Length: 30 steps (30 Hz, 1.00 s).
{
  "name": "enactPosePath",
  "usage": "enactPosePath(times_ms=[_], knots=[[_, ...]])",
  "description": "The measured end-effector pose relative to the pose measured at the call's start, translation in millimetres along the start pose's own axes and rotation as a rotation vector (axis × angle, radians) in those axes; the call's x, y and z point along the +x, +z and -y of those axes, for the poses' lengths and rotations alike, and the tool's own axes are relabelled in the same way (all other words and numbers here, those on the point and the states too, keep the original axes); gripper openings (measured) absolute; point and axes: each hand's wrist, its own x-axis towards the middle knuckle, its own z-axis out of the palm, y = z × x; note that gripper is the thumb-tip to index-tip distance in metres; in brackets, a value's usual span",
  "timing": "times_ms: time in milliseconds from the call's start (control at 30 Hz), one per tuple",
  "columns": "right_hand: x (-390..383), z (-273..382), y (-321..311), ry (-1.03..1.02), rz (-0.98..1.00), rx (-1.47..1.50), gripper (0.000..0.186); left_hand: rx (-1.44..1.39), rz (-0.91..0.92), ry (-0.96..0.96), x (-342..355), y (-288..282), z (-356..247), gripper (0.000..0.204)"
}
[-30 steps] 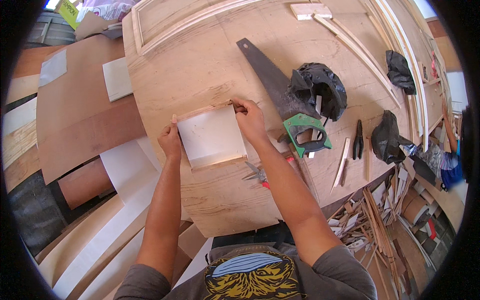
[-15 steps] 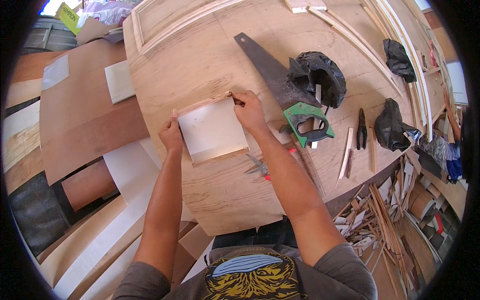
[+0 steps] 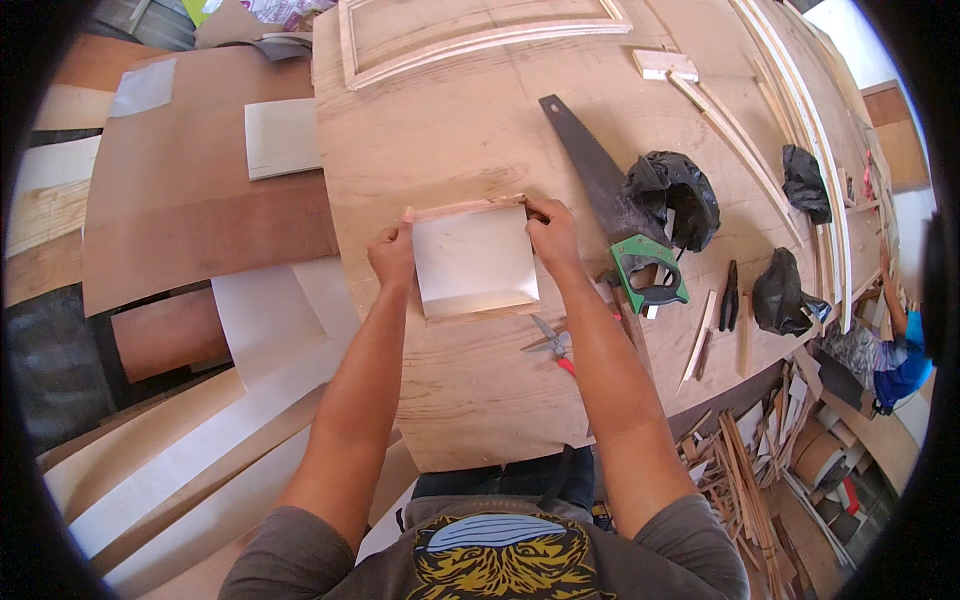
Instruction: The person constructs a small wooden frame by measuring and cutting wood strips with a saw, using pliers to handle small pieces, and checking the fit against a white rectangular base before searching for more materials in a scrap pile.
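Note:
A small shallow wooden box (image 3: pixel 476 258) with a white panel inside and thin wood strips along its edges is held near the table's left side. The fingers of my left hand (image 3: pixel 393 256) are closed on its far left corner, thumb up against the side. At the far right corner my right hand (image 3: pixel 554 240) grips the rim, its fingers curled over the edge. Just right of the box's near corner lies a pair of red-handled snips (image 3: pixel 553 345), partly under my right forearm. A handsaw with a green and black handle (image 3: pixel 650 274) rests beyond my right hand.
Black plastic bags (image 3: pixel 690 195), pliers (image 3: pixel 730 296) and wood strips (image 3: pixel 745 150) lie on the plywood table (image 3: pixel 450 400). A wooden frame (image 3: pixel 480 45) is at the far edge. Sheets of board (image 3: pixel 200 210) stand left; offcuts (image 3: pixel 745 450) are heaped at lower right. Someone in blue (image 3: pixel 900 370) is at far right.
The view has shifted, so the table and tools appear farther right. The box sits more level in the picture, and both hands keep their hold on its far corners.

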Motion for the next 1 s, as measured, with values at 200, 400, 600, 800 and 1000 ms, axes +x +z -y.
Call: enactPosePath(times_ms=[200, 400, 600, 800, 1000], knots=[[3.2, -13.9, 3.0, 0.066, -0.018, 0.035, 0.041, -0.026, 0.039, -0.033, -3.8, 0.4, -8.7, 0.051], [-0.4, -0.9, 3.0, 0.161, 0.011, 0.15, 0.043, -0.095, 0.115, 0.011, 11.9, -0.1, 10.9, 0.043], [-39.5, 24.9, -28.4, 0.085, -0.044, -0.006, 0.039, -0.023, 0.102, -0.005, -1.5, -13.5, -9.6, 0.046], [-94.8, 34.3, -97.9, -0.147, -0.126, -0.337, 0.033, 0.322, 0.183, 0.529, -90.8, -19.7, -43.2, 0.035], [-130.4, 36.4, -186.1, -0.374, -0.283, -0.504, 0.02, 0.295, 0.286, 0.779, -210.1, -3.8, -60.3, 0.026]])
